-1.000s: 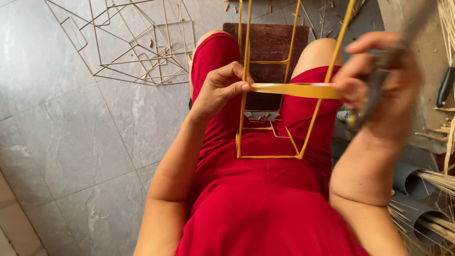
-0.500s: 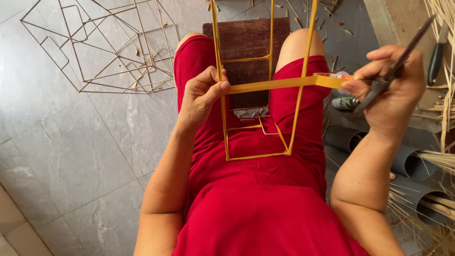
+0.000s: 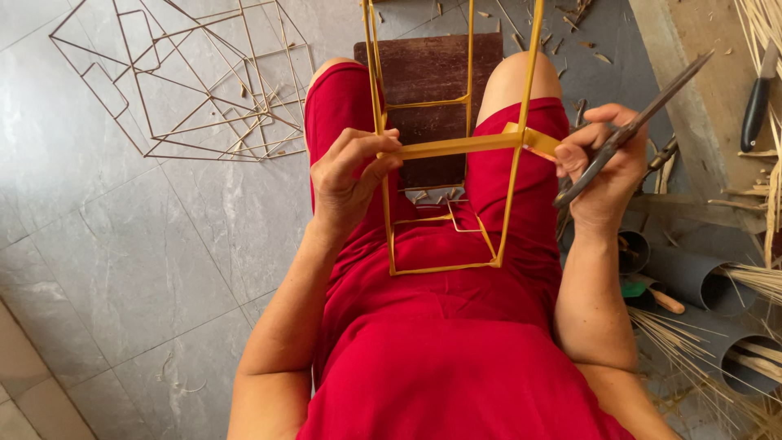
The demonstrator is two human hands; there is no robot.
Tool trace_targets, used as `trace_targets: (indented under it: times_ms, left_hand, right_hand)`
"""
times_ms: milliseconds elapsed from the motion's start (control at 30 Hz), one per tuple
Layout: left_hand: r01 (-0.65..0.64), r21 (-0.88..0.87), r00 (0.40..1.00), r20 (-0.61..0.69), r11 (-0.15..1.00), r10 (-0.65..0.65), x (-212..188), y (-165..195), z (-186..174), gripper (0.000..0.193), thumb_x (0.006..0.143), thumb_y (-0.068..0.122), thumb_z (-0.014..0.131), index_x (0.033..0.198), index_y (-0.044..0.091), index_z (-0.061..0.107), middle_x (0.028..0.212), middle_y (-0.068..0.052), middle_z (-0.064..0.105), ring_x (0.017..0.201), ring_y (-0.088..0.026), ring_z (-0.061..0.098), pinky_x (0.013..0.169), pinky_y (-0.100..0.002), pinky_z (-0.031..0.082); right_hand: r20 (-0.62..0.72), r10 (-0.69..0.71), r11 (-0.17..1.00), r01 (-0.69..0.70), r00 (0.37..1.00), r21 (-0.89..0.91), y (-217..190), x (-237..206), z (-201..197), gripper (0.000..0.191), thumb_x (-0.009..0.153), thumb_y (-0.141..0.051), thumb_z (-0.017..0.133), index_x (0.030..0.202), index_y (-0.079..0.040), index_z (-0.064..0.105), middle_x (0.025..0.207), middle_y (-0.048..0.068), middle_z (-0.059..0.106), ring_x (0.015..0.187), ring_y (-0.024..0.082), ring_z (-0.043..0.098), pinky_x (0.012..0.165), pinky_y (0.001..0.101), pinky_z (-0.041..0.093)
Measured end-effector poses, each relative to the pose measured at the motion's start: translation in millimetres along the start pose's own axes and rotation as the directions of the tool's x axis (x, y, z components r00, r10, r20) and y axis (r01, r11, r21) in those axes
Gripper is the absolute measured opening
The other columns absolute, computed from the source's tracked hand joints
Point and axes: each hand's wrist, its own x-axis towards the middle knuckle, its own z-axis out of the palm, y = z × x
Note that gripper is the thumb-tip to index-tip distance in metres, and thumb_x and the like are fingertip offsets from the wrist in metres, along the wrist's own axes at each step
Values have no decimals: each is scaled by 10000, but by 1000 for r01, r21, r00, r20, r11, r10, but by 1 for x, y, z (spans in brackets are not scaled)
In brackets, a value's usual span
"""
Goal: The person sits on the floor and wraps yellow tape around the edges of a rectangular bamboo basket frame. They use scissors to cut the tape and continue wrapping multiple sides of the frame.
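Left hand (image 3: 349, 175) pinches a yellow strip (image 3: 456, 147) across a part-built frame (image 3: 444, 204); right hand (image 3: 599, 167) grips scissors (image 3: 631, 126); strip end untrimmed.

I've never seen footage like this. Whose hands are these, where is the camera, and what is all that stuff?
The camera sits on a seated person's head and looks down, so you see their own arms and lap in red clothing. The left hand pinches a flat yellow bamboo strip laid across a yellow bamboo frame resting on the lap. The right hand grips the strip's other end and also holds metal scissors. On the grey tiled floor to the left lies a pile of finished stick frames. A dark wooden board lies between the knees. To the right are grey tubes holding thin bamboo sticks, and a black-handled knife.
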Motion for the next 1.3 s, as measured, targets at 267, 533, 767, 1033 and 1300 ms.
trace_targets:
  times_ms: [267, 533, 767, 1033, 1300]
  left_hand:
    - [-139, 480, 989, 114, 866, 95, 11, 24, -5, 148, 943, 120, 793, 1056, 81, 705, 936, -71, 632, 831, -230, 686, 711, -361, 569]
    - [-113, 583, 993, 91, 805, 73, 12, 10, 11, 101, 984, 114, 707, 1046, 78, 636, 936, -107, 504, 867, -289, 595, 700, -411, 538]
    - [-118, 562, 992, 30, 818, 122, 10, 5, 1, 110, 965, 129, 741, 1066, 100, 709, 888, -51, 559, 780, -220, 639, 655, -365, 551]
    - [-77, 668, 997, 70, 740, 41, 25, 12, 4, 207, 976, 165, 760, 1180, 175, 727, 907, -41, 566, 785, -202, 643, 604, -372, 547]
    - [-253, 749, 966, 226, 613, 123, 23, 44, 16, 623, 934, 86, 624, 1531, 77, 446, 1578, -191, 413, 1457, -392, 484, 1218, -492, 369]
  right_hand:
    - [-36, 42, 999, -42, 998, 15, 6, -5, 18, 367, 1077, -112, 781, 1285, -7, 497, 779, 49, 620, 651, 105, 599, 595, 214, 499]
    - [-93, 86, 996, -89, 992, -21, 1, -10, 46, 283, 1084, -63, 693, 1290, -12, 506, 820, 10, 592, 674, 77, 597, 642, 223, 494]
    - [-156, 112, 993, -106, 981, 44, -10, -17, 73, 276, 1066, -39, 656, 1287, -35, 490, 808, 10, 588, 704, 89, 581, 621, 224, 484]
    - [-181, 75, 997, -75, 981, 9, -15, -18, 87, 219, 1090, -49, 625, 1276, -47, 510, 770, -3, 528, 669, 86, 549, 611, 235, 466]
    - [-151, 97, 994, -88, 984, 63, -7, -18, 90, 215, 1084, -62, 609, 1260, -39, 488, 783, -1, 562, 660, 71, 534, 615, 209, 441]
